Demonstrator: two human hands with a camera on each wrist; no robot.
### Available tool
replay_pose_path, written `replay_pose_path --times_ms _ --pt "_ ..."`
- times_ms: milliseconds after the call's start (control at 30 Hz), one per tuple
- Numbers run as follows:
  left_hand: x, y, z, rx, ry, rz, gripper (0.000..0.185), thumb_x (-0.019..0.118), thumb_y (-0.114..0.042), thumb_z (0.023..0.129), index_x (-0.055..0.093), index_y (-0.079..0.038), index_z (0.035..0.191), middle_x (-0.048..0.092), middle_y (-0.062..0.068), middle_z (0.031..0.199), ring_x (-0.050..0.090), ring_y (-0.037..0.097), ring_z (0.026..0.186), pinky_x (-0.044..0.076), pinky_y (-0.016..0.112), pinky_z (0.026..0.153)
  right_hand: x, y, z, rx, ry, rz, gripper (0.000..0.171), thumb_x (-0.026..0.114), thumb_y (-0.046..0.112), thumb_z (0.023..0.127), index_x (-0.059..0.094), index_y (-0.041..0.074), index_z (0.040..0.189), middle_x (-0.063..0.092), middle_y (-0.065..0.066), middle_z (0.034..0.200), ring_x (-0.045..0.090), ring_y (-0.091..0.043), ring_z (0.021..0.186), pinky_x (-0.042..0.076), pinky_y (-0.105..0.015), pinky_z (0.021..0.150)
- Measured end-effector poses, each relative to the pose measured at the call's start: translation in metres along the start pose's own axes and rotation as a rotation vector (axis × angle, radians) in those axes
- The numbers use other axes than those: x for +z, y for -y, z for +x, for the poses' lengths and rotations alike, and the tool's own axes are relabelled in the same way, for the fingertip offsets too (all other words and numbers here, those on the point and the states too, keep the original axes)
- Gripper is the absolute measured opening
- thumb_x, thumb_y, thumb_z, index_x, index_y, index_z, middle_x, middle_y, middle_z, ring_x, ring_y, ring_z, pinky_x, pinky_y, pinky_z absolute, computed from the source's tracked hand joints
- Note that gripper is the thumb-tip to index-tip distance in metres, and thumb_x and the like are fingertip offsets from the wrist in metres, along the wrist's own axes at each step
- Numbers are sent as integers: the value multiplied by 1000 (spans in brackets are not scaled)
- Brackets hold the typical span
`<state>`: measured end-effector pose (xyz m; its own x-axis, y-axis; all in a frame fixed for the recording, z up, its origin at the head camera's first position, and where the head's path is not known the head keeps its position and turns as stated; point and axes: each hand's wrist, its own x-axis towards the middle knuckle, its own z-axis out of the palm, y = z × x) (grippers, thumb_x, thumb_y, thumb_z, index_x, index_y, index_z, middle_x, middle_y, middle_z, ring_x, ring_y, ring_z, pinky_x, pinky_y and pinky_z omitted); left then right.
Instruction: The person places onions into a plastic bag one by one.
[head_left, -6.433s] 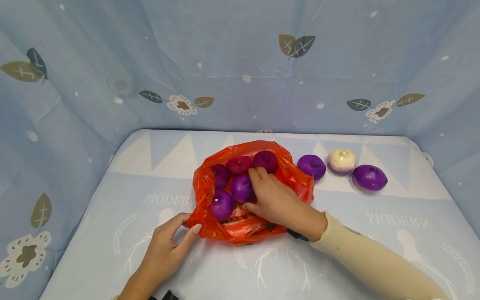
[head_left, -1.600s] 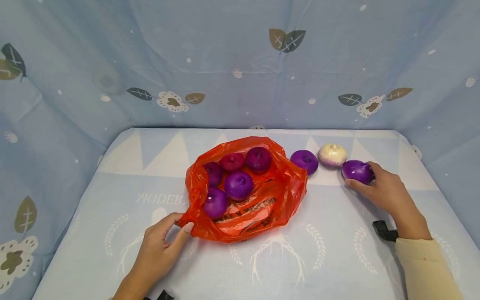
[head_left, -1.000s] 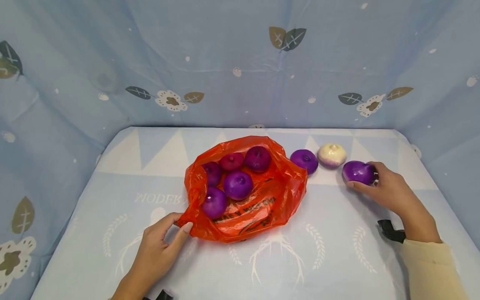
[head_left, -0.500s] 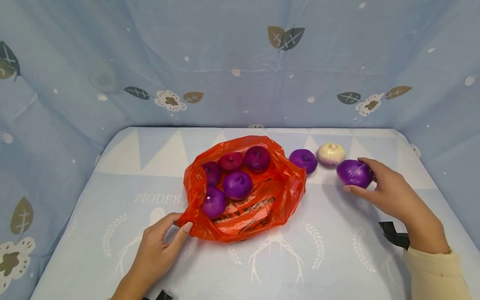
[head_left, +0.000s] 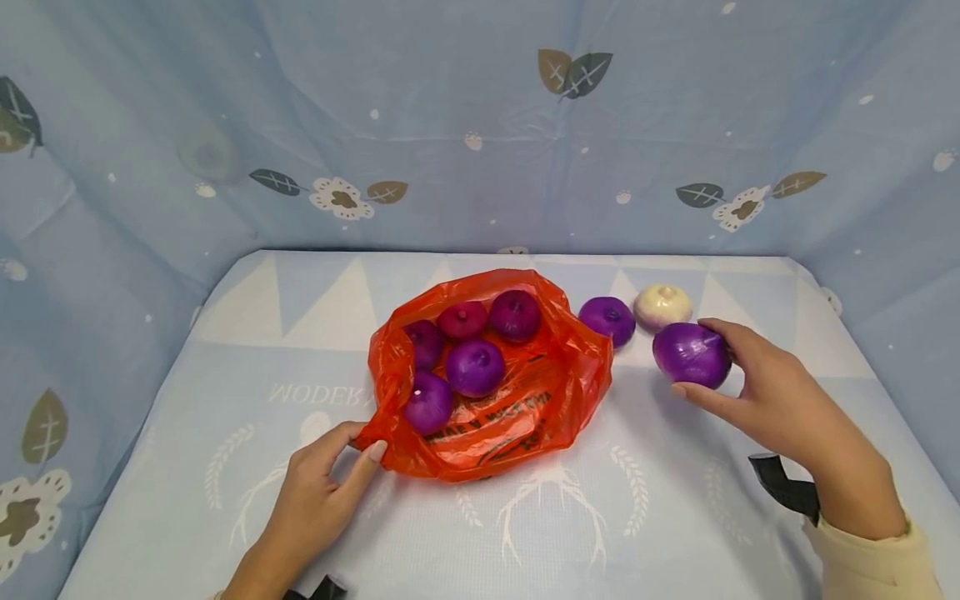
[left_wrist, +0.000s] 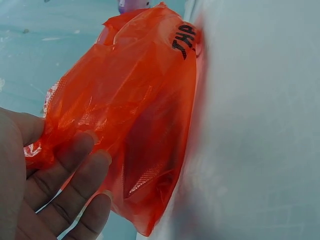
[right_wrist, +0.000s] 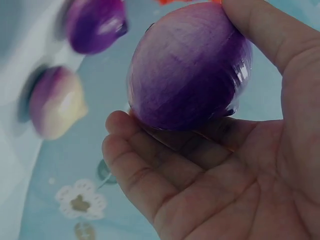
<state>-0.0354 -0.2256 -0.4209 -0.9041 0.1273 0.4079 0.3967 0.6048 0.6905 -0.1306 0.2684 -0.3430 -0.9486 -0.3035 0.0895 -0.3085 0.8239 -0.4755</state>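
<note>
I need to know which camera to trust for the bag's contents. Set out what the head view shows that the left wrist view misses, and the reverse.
Only the head view shows five purple onions lying in the open orange plastic bag, the right hand holding a round purple onion, and a pale onion on the blue patterned tablecloth. Only the left wrist view shows black lettering on the bag's outer side. Both show the left hand pinching the bag's edge.

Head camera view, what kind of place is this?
Probably a staged tabletop booth, not a kitchen: a printed blue cloth covers the table, matching leaf-patterned fabric walls it in, and onions sit by an orange plastic bag.
</note>
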Motion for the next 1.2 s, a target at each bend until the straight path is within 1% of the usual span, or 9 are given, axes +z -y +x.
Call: replay_pose_path --times_ms 233,300,367,500,533,600,833,1067,1200 --pt "-2 -3 0 -14 10 -7 25 79 -2 91 71 -15 110 72 -10 99 67 10 89 50 13 91 -4 36 -5 -32 34 15 95 91 40 82 41 4 155 56 -21 143 55 -43 126 49 -70 93" --pt "-2 -4 1 -15 14 -16 25 79 -2 91 71 -15 111 73 -8 99 67 10 89 50 14 92 -5 47 -5 -91 23 9 96 92 39 81 41 8 157 56 -17 144 57 -40 126 52 -65 93" --pt "-2 -4 1 0 4 -25 26 79 -1 91 72 -15 112 73 -7 99 67 11 89 50 14 91 -5 58 -4 -166 3 4 97 94 36 79 42 12 158 56 -12 147 59 -35 127 55 -46 99" --pt "-2 -5 2 17 -11 -30 28 79 1 90 72 -16 112 73 -8 97 66 11 87 50 14 91 -4 80 -2 -279 -20 -14 98 96 33 76 43 15 157 56 -6 149 62 -30 125 58 -38 95" --pt "-2 -5 2 15 -11 -28 29 79 1 90 72 -16 112 72 -10 98 66 11 87 50 14 90 -4 85 -2 -293 -16 -9 98 96 33 76 44 15 157 56 -6 148 62 -29 124 58 -38 94" --pt "-3 -5 2 -5 -3 -23 27 79 0 90 72 -16 111 72 -12 98 66 9 88 51 14 90 -3 96 1 -320 3 0 96 96 34 76 45 15 155 57 -5 147 62 -28 124 59 -51 89" --pt "-3 -2 0 -19 7 2 24 79 -2 91 72 -15 111 72 -11 98 66 9 88 50 13 90 10 124 11 -454 103 56 92 91 34 82 40 18 157 54 5 149 59 -16 128 55 -47 101" --pt "-3 -1 0 -9 8 -5 25 79 -2 91 71 -15 111 72 -11 98 67 10 88 51 14 89 31 144 26 -459 165 61 87 86 35 87 39 12 157 56 -2 145 59 -15 127 54 -41 102" --pt "-2 0 -1 -7 5 -10 25 78 -1 91 72 -15 111 72 -10 98 66 9 88 50 14 90 44 154 36 -457 200 58 85 86 34 88 41 8 155 54 -4 148 55 -18 133 50 -42 108"
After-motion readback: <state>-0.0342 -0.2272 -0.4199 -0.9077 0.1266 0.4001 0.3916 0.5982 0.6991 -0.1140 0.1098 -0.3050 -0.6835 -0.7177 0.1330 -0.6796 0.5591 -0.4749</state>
